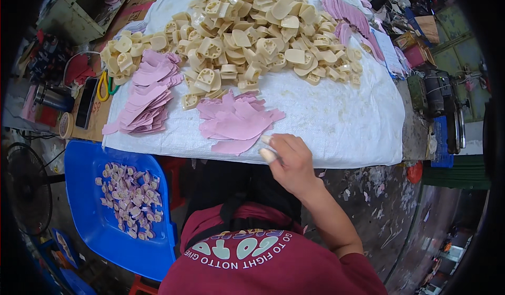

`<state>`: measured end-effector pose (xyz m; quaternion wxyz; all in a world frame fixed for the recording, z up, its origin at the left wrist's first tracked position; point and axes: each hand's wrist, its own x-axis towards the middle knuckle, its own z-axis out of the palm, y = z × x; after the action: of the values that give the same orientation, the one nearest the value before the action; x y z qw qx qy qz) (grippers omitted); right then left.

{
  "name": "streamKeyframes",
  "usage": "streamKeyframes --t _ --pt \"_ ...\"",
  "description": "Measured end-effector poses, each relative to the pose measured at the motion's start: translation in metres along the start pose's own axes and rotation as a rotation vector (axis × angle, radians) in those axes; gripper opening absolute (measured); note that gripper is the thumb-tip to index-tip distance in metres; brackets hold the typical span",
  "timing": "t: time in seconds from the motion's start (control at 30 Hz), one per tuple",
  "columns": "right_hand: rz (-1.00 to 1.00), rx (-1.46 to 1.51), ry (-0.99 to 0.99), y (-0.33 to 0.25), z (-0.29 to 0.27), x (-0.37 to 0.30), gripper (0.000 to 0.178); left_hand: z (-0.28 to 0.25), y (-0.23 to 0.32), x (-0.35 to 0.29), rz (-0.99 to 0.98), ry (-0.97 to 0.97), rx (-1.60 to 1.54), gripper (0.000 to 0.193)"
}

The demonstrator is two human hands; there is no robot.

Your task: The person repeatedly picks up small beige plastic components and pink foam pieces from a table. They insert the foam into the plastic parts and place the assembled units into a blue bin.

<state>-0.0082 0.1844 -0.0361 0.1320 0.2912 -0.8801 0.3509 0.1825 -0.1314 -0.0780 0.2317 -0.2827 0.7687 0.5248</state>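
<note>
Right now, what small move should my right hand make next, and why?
I'd probably pinch the nearest pink strip from the middle pink pile. Your right hand is right by that pile's near right edge, its grip open with nothing visible in it, while the cream parts lie farther away.

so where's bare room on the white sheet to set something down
Widest: the white sheet right of the right hand, below the cream pieces. A narrow gap lies between the left pink stack and front pink pile. The back centre is crowded.
</note>
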Motion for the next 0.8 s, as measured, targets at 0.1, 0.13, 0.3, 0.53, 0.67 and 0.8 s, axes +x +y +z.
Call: streamKeyframes --t 0.1,0.13,0.3,0.53,0.67,0.8 --pt "-0.032 -0.011 -0.012 -0.004 0.014 0.014 0.023 -0.006 -0.013 -0.007 -0.065 -0.009 0.034 0.022" --pt "-0.034 -0.01 -0.013 -0.004 0.019 0.018 0.023 -0.007 -0.018 -0.01 -0.087 -0.013 0.041 0.022" --pt "-0.027 -0.078 -0.049 0.003 0.035 0.029 0.023 -0.013 -0.034 -0.019 -0.192 -0.049 0.094 0.021" --pt "-0.047 -0.058 -0.065 0.011 0.038 0.036 0.015 -0.018 -0.047 -0.033 -0.315 -0.161 0.182 0.022" --pt "0.062 0.093 -0.089 0.016 0.035 0.036 0.013 -0.024 -0.045 -0.044 -0.404 -0.316 0.281 0.023" --pt "0.211 0.367 -0.086 0.015 0.033 0.035 0.01 -0.037 -0.022 -0.056 -0.518 -0.565 0.445 0.024"
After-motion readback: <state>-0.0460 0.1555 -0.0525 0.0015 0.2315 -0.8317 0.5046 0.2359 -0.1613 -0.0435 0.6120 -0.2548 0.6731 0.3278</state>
